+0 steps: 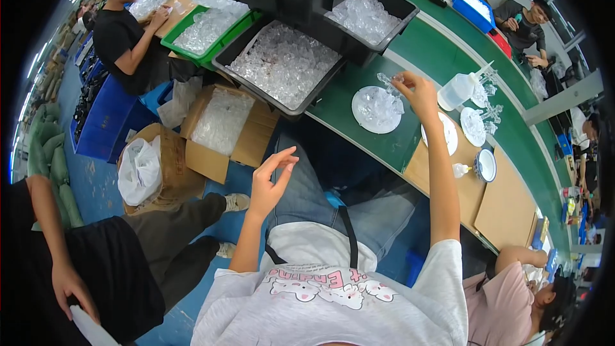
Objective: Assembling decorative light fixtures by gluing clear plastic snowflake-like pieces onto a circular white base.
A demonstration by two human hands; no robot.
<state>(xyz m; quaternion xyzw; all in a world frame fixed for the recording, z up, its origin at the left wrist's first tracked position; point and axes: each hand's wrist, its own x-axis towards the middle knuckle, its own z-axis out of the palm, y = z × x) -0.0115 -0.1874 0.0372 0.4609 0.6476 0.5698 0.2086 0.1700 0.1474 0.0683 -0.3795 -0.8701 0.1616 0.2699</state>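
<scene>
small clear plastic piece [386,81] is pinched in the fingertips of the right hand [418,91], arm stretched out over the green bench [359,122]; fingers closed on the piece, held just above a round white plate [377,110] heaped w/ more clear bits. left hand [269,182] is up in the air over the lap, holding nothing, fingers spread apart & loosely curled, well away from the bench edge. right of the plate, just past the right wrist, a 2nd white plate [448,134] lies on a brown board [506,208], partly hidden by the forearm. beyond it a white squeeze bottle w/ a nozzle [456,91], tipped over on its side, then more small plates w/ clear parts [475,125]. near the board's edge a small round dish w/ a dark rim [485,165] & a tiny white dropper bottle [460,170] touching or just beside it, can't tell which. left of the plate, a big black tray [282,67] full of clear parts overhangs the bench; behind it more black trays [365,19] stacked, & a green crate [208,29] w/ the same stuff. on the blue floor below: open cardboard box [221,125] w/ a clear bag of parts, a brown drum lined w/ a white bag [150,170]. other ppl sit around: one in a black shirt [118,41] at far left, another's legs in dark trousers [179,230] close on the left, one in pink [506,298] at lower right.
</scene>
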